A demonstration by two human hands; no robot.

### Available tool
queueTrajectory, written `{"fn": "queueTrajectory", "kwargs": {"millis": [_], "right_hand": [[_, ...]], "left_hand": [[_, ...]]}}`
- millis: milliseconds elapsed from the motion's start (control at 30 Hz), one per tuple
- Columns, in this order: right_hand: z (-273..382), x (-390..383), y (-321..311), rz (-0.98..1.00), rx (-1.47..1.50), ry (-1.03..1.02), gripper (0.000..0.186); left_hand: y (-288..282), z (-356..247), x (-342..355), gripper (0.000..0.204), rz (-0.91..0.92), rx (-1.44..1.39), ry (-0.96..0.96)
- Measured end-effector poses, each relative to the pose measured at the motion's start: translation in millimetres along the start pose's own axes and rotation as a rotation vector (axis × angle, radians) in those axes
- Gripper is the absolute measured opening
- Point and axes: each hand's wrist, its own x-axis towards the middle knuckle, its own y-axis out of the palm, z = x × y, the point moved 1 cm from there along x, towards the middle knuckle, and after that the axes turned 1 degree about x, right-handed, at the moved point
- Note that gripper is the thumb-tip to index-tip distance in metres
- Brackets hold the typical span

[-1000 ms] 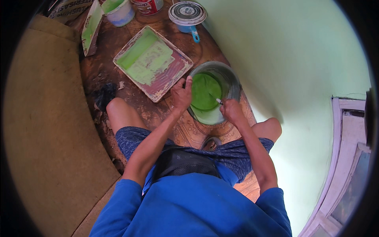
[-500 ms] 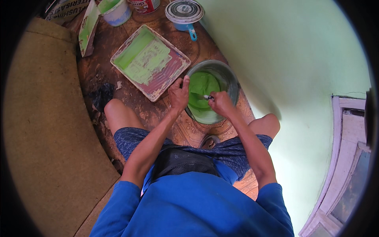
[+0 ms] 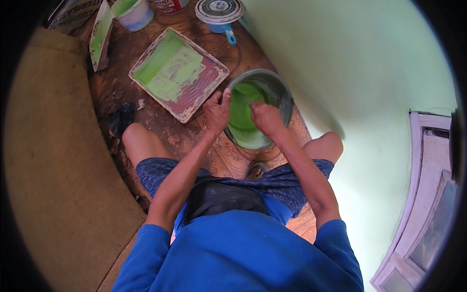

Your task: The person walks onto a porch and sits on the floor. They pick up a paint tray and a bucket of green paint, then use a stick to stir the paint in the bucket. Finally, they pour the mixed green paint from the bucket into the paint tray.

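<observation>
Gripping the left side of the round grey bucket [image 3: 281, 96], the left hand [image 3: 217, 113] had its thumb up by the rim. That was a good hold, as it could stop the bucket from spinning or sliding. The right hand [image 3: 265, 118] was over the bucket, curled up small like a fist. What was inside it could not be told, because the hand hid it.

The bright green runny paint [image 3: 240, 111] sat in the bucket, in front of the person. This looked like stirring. To do it well, the right hand needed slow, round turns, down to the bottom and along the sides, where thick bits could hide. Fast turns could have splashed paint over the rim.

The bucket stood on the brown patterned floor [image 3: 253, 58]. Just to its left lay the flat four-sided brown tray with green paint on it [image 3: 208, 81]. Farther off were the white tub with green inside [image 3: 135, 20] and the blue pot with a handle [image 3: 229, 35]. The smooth pale green wall [image 3: 350, 58] was on the right.
</observation>
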Motion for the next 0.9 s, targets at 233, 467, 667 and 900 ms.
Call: {"fn": "queueTrajectory", "kwargs": {"millis": [233, 467, 667, 900], "right_hand": [[36.1, -24.1, -8.1, 0.125, -0.021, -0.179, 0.015], [15.3, -26.2, -18.8, 0.120, 0.069, -0.016, 0.017], [-13.0, -2.7, -15.2, -0.039, 0.029, 0.095, 0.018], [1.7, 1.3, -2.2, 0.048, -0.070, -0.011, 0.019]], "left_hand": [[-0.4, 6.1, 3.7, 0.044, -0.024, -0.040, 0.010], [-6.5, 7.1, 3.2, 0.046, -0.007, -0.050, -0.039], [-4.1, 10.5, 4.7, 0.047, 0.016, -0.044, -0.029], [-0.9, 1.0, -0.4, 0.045, 0.058, -0.050, -0.027]]}}
